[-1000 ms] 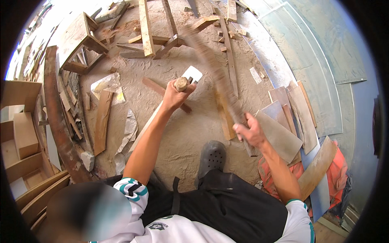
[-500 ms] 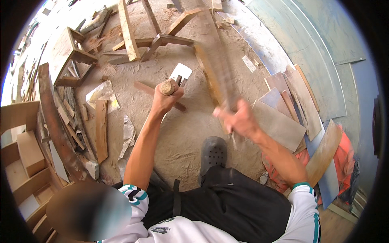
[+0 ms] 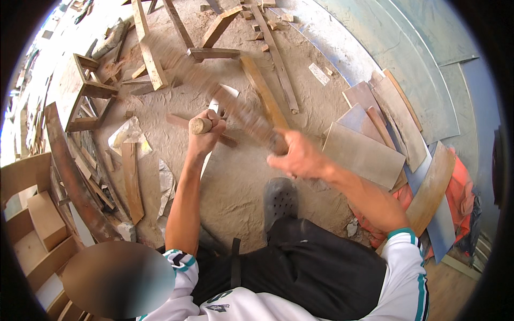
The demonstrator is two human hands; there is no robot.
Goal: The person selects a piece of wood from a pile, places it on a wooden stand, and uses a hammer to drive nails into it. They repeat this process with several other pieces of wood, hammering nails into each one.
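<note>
My left hand [image 3: 206, 136] is closed around a wood-handled chisel [image 3: 201, 125], its round butt facing up. The fist hides the chisel's blade. Beneath that hand, a short dark wood strip [image 3: 178, 121] lies crosswise near the ground, over a pale piece [image 3: 230, 92]. In my right hand [image 3: 302, 155] is a long wooden stick [image 3: 249, 119], gripped at its near end. Motion smears the stick, which slants up and left past the chisel; whether they touch I cannot tell.
Wooden frames [image 3: 214, 52] and planks [image 3: 274, 59] lie ahead on the sandy ground. Stacked boards [image 3: 364, 152] and an orange sheet [image 3: 455, 179] are at right. At left are a curved timber [image 3: 69, 166] and wooden boxes [image 3: 45, 219]. My shoe [image 3: 281, 200] rests in front.
My right hand has swung the stick leftward from an upright, blurred position to a slant across the chisel. The left hand keeps its grip; the whole view has shifted slightly.
</note>
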